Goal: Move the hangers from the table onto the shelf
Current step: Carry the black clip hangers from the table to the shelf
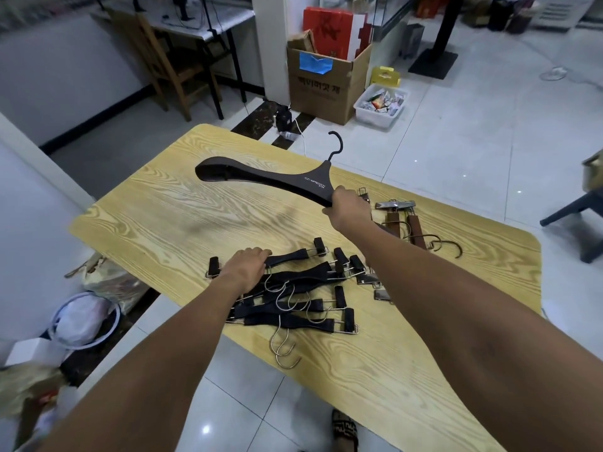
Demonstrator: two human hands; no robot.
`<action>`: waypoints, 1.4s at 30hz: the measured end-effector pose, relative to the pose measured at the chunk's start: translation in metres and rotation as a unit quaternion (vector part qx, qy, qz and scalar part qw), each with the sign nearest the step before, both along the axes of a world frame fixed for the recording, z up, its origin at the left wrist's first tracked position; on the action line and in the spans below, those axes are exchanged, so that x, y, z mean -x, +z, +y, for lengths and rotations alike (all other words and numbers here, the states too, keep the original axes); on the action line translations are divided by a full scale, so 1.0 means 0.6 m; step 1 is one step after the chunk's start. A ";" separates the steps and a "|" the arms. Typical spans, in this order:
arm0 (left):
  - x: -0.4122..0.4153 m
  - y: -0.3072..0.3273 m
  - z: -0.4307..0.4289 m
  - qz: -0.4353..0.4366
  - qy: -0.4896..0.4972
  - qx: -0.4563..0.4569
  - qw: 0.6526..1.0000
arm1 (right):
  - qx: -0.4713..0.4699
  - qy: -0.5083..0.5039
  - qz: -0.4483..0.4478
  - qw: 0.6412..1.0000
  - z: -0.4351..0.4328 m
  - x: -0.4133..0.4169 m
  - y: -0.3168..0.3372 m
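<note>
My right hand [346, 205] grips one arm of a wide dark coat hanger [261, 177] and holds it above the light wooden table [156, 223], hook pointing away. My left hand [246, 267] rests on the top bar of a pile of several black clip hangers [293, 298] with metal hooks, fingers curled over it. Brown wooden clip hangers [411, 223] lie on the table at the right, partly behind my right hand. No shelf is in view.
A cardboard box [326, 83] and a white bin of packets [380, 106] stand on the tiled floor beyond the table. A wooden chair [169, 63] and desk are at the back left. Bags and a round white basket [85, 321] sit by the table's left side.
</note>
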State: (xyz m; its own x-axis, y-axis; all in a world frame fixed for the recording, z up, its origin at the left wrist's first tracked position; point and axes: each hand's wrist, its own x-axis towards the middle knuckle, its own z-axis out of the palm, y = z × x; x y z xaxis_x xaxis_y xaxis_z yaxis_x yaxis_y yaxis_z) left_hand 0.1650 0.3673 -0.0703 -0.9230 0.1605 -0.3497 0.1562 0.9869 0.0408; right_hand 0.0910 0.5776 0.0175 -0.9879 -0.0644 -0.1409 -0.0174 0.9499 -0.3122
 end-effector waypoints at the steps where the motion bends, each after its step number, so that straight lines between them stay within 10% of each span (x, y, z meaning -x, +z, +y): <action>1: 0.008 -0.005 0.001 -0.001 -0.001 0.000 1.000 | -0.002 0.003 -0.002 1.000 0.001 0.009 -0.005; 28: 0.111 -0.103 0.022 -0.114 0.029 0.040 0.992 | -0.006 0.047 -0.042 0.998 -0.014 0.139 -0.095; 42: 0.089 -0.026 -0.014 -0.018 0.053 -0.003 0.998 | -0.007 0.049 -0.026 0.998 -0.040 0.119 -0.056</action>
State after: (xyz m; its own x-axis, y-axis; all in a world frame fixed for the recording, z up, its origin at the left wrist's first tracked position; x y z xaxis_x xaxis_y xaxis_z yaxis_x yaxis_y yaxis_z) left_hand 0.1115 0.3587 -0.0859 -0.9216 0.0649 -0.3828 0.0491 0.9975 0.0508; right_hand 0.0193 0.5534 -0.0159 -0.9683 -0.1576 -0.1939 -0.0942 0.9489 -0.3012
